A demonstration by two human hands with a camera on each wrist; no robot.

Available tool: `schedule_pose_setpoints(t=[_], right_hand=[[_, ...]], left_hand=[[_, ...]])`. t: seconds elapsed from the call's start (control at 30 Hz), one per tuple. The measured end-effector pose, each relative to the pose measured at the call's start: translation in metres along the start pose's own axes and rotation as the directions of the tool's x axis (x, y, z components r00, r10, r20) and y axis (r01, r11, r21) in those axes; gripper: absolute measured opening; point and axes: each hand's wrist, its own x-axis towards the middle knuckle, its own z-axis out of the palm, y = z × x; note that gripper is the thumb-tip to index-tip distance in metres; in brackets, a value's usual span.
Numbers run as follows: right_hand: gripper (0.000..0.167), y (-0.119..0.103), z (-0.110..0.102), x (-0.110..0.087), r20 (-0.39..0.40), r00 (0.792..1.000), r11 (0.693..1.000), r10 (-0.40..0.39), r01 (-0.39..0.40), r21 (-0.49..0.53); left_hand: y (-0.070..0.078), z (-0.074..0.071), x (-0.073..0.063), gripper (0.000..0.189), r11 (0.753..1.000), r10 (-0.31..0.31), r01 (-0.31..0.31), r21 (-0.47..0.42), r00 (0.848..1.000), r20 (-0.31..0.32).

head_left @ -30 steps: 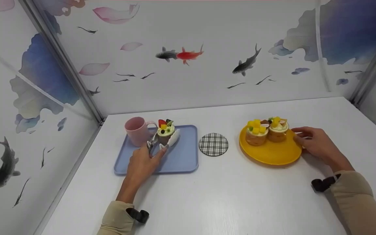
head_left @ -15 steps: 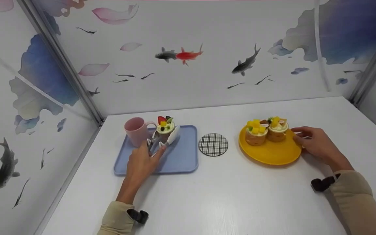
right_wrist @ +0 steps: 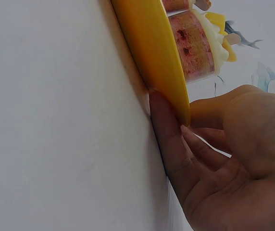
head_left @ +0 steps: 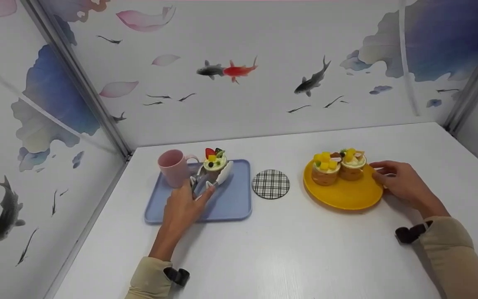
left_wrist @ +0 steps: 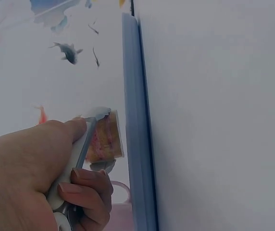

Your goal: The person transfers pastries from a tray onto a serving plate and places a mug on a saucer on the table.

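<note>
My left hand [head_left: 183,207] grips white tongs [head_left: 219,176] that clamp a small fruit-topped cake [head_left: 214,162] over the back of the blue tray [head_left: 230,203]. In the left wrist view, the left hand [left_wrist: 31,163] curls round the tongs [left_wrist: 85,144], whose tips squeeze the cake [left_wrist: 105,139] beside the tray's edge [left_wrist: 135,144]. My right hand [head_left: 401,182] pinches the right rim of the yellow plate [head_left: 347,195], which carries two fruit cakes [head_left: 325,169] [head_left: 353,165]. In the right wrist view, the right hand's [right_wrist: 224,159] fingers lie under the plate's rim [right_wrist: 152,53].
A pink mug [head_left: 174,167] stands at the tray's back left corner, close to the tongs. A round checked coaster [head_left: 271,184] lies between tray and plate. Painted panels wall in the white table on the left, back and right.
The tongs with the cake have shifted slightly right and away from me over the tray. The right hand and the plate have stayed put.
</note>
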Motion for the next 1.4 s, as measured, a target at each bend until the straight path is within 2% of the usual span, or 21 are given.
schedule_pose_setpoints(t=[0.43,0.9,1.17,1.4], right_hand=[[0.056,0.002,0.000,0.001,-0.002,1.000,1.000,-0.009,0.009,-0.006],[0.056,0.000,0.000,0.001,-0.006,1.000,1.000,-0.006,0.006,-0.014],[0.055,0.002,0.000,0.002,-0.002,1.000,1.000,-0.024,0.024,0.000],[0.056,0.004,0.000,0.002,0.001,1.000,0.999,-0.025,0.025,0.019]], left_hand=[[0.015,0.003,-0.003,0.059,0.998,0.066,-0.065,0.023,0.998,-0.013],[0.038,0.012,-0.011,0.070,0.991,0.127,-0.127,0.049,0.992,-0.002],[0.048,0.017,-0.016,0.071,0.988,0.146,-0.147,0.042,0.989,0.018],[0.056,0.021,-0.019,0.072,0.991,0.134,-0.135,0.025,0.989,0.060]])
